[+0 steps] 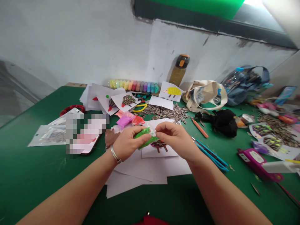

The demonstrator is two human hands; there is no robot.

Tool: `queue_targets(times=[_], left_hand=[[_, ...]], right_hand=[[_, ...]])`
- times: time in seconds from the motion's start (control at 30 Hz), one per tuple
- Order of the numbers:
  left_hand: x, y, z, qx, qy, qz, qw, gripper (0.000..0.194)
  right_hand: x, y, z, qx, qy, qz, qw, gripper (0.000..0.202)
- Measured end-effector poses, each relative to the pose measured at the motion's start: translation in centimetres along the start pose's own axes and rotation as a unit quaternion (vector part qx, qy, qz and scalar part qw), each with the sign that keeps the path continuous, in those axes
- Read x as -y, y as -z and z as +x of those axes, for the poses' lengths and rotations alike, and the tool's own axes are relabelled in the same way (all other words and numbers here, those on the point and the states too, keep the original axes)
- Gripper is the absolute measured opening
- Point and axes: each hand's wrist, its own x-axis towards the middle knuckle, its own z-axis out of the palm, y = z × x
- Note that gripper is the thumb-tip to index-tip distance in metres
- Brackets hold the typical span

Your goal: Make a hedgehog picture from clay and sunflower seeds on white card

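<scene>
Between thumb and fingers of my left hand [127, 142] is a clear plastic packet of green modelling clay [143, 137]. The fingers of my right hand [174, 137] pinch the packet's clear upper edge. Both hands are above a white card [172, 153] bearing a seed-covered animal picture [161, 145], partly hidden by the packet. More white paper sheets [138, 170] lie under that card. Just behind my left hand are packets of purple clay [124, 121], red clay [137, 120] and brown clay [112, 137].
Striped sunflower seeds [164, 112] are heaped behind my hands, near yellow-handled scissors [140, 108]. Blue tweezers [214, 159] and an orange pen-like tool [199, 127] lie to the right. A bottle [179, 70], clay tubes [133, 86] and bags [203, 93] line the wall.
</scene>
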Motion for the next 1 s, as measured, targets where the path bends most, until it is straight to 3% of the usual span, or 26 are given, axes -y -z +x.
queue_targets(times=[0.13,0.23,0.37,0.43,0.57,0.73,0.87,1.0], left_hand=[[0.0,-0.1,-0.1,-0.008,-0.001,0.053,0.999,0.029],[0.0,-0.1,-0.1,-0.021,-0.014,0.076,0.997,0.03],[-0.1,-0.3,0.0,-0.015,-0.021,0.037,0.999,0.031],[0.0,-0.4,0.0,-0.016,-0.016,0.003,1.0,0.031],[0.3,-0.4,0.0,-0.026,-0.004,-0.056,0.998,0.036],[0.4,-0.4,0.0,-0.026,-0.006,-0.068,0.997,0.037],[0.4,-0.3,0.0,-0.016,0.002,-0.058,0.998,0.037],[0.2,-0.3,0.0,-0.015,0.009,-0.063,0.998,0.037]], right_hand=[[0.4,-0.2,-0.2,-0.002,0.021,-0.056,0.998,0.003],[1.0,-0.2,-0.5,-0.01,0.078,-0.096,0.992,0.007],[1.4,0.2,-0.7,0.022,0.129,-0.087,0.987,0.006],[1.3,0.6,-0.6,0.022,0.124,-0.092,0.988,0.005],[0.7,1.0,-0.4,0.043,0.095,-0.1,0.99,0.027],[0.5,0.6,-0.5,0.107,0.073,-0.058,0.99,0.021],[0.8,0.5,-0.5,0.101,0.053,-0.088,0.99,0.009],[0.9,0.5,-0.4,0.106,0.035,-0.051,0.992,0.005]])
